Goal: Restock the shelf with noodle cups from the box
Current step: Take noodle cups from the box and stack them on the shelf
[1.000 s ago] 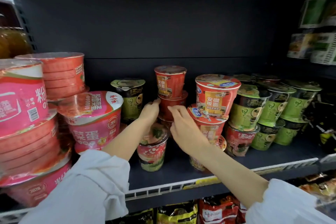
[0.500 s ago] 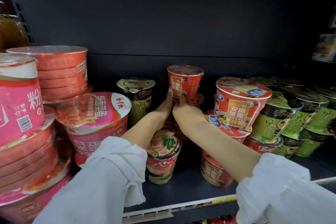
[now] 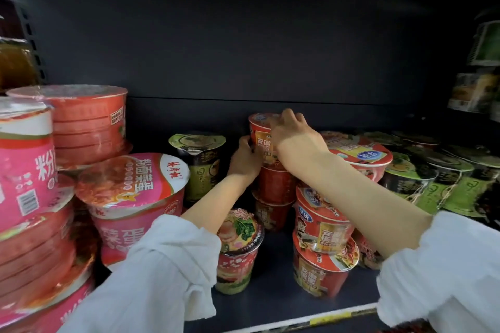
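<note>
Both hands are on the top red noodle cup (image 3: 259, 140) of a three-high stack at the back of the shelf (image 3: 270, 303) — the left hand (image 3: 244, 158) grips its side with curled fingers, the right hand (image 3: 293, 132) curls over its rim and lid. Judging by the rows already standing — green cups (image 3: 422, 178) to the right, pink bowls (image 3: 130, 197) to the left — restocking looks well along, though bare shelf remains in front and the box is not in view.

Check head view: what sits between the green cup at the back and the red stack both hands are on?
Only the left hand, gripping the top cup of the red stack. Otherwise the head view shows a dark, bare gap beside the green cup.
</note>
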Demonstrator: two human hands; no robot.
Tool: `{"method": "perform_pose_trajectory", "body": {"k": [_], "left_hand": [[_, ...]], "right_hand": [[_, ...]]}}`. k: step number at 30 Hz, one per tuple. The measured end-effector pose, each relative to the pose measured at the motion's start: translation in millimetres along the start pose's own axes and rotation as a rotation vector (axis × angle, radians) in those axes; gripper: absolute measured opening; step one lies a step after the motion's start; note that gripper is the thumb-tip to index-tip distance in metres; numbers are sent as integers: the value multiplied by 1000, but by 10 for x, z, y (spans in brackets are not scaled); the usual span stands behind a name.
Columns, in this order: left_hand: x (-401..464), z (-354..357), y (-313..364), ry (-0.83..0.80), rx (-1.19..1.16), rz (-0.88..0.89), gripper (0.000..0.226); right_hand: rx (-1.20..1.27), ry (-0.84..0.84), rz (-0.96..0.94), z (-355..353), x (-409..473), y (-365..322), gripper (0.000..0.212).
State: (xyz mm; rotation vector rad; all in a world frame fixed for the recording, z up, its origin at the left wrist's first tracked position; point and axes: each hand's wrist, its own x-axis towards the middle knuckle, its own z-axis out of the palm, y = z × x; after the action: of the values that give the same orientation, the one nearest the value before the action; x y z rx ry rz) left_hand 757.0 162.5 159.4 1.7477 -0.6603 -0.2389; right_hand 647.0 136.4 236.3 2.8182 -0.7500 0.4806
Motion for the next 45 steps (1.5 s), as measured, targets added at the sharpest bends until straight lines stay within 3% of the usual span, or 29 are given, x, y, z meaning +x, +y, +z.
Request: {"method": "perform_pose_trajectory", "body": {"k": [3, 6, 10, 16, 22, 28, 33, 36, 42, 45], "left_hand": [[-32, -5, 21, -81, -43, -127, 54], [-78, -11, -16, -214, -134, -359, 70], [-140, -3, -25, -334, -202, -442, 80], [-84, 39, -22, -362, -237, -407, 62], [-78, 127, -41, -392, -266, -399, 54], [-10, 165, -59, -386, -173, -374, 58], [61, 157, -95, -285, -109, -148, 80], [62, 168, -77, -338, -99, -55, 75], [169, 261, -139, -381, -20, -72, 100], [235, 237, -229, -402, 73, -144, 83]], "right_hand": [[12, -193, 15, 7, 171, 15, 69], [-93, -208, -41, -14, 275, 21, 54], [-99, -193, -158, -111, 427, 192, 31], [139, -259, -238, -261, 535, 561, 31], [188, -246, -251, -186, 618, 680, 36], [200, -219, -259, -142, 622, 718, 36], [175, -186, -271, -144, 633, 749, 36], [147, -191, -258, -193, 628, 854, 32], [188, -247, -200, -168, 611, 1018, 26], [218, -245, -189, -136, 598, 969, 37]]}}
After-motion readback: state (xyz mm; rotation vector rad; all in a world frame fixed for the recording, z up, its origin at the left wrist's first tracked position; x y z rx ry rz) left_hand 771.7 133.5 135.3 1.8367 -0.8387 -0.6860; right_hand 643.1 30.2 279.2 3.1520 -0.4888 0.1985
